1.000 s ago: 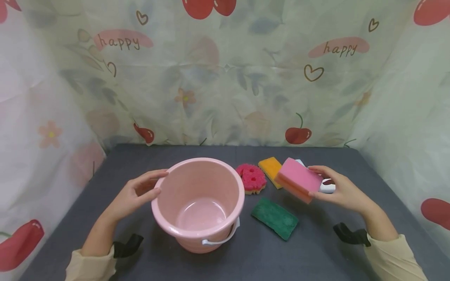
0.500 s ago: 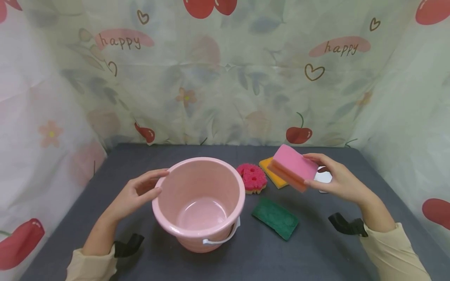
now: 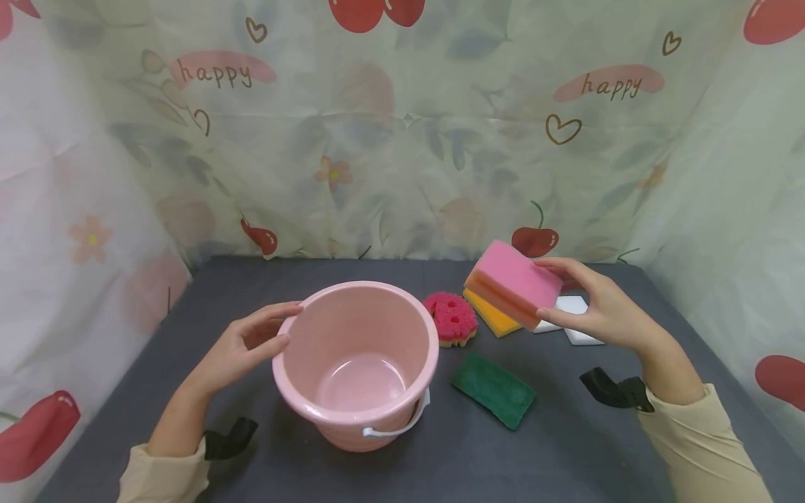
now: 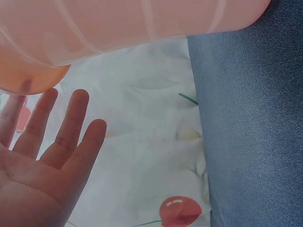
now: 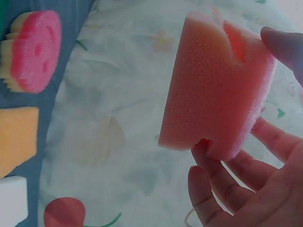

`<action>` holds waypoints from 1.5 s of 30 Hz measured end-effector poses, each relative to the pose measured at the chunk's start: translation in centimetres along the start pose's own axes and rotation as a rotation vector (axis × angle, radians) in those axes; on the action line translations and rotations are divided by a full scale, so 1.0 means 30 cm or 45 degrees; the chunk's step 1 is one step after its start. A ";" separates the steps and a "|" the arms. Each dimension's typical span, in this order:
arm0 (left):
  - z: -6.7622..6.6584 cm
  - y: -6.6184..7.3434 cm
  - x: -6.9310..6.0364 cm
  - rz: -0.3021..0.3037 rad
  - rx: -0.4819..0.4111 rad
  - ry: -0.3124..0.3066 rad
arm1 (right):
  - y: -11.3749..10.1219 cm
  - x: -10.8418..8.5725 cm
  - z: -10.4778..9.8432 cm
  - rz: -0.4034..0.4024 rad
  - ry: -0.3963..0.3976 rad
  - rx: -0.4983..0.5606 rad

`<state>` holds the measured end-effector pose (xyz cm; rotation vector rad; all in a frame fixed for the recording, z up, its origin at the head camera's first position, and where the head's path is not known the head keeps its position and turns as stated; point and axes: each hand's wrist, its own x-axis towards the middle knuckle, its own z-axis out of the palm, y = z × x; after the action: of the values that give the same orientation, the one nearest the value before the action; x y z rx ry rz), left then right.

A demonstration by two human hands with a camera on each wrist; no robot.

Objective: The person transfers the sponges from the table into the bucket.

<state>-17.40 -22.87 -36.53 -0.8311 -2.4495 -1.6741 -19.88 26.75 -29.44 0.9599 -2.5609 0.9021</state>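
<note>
Within right hand (image 3: 608, 307), pink sponge (image 3: 516, 278), apparently above table (image 3: 497, 464).

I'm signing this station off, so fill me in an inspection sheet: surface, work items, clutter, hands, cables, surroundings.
Surface: dark, fabric-like tabletop.
Work items: pink bucket upright, white handle hanging down; pink sponge raised off the table.
Clutter: red sponge, orange sponge, green sponge and white pieces, right of the bucket.
Hands: left hand at the bucket's left rim; right hand pinches the pink sponge.
Cables: nothing seen.
Surroundings: pale curtains printed with cherries, hearts and "happy".
</note>
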 end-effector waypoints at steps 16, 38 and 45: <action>-0.001 0.008 0.002 -0.048 -0.009 -0.001 | -0.082 0.077 0.021 -0.066 0.024 0.086; 0.000 0.009 0.002 -0.057 -0.019 -0.001 | -0.182 0.175 0.099 -0.268 -0.096 0.171; -0.001 0.011 0.001 -0.050 -0.027 -0.004 | -0.218 0.204 0.124 -0.285 -0.149 0.209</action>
<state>-17.28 -22.79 -36.24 -0.7933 -2.4706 -1.7156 -20.23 17.48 -26.62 1.3534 -2.4359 1.0296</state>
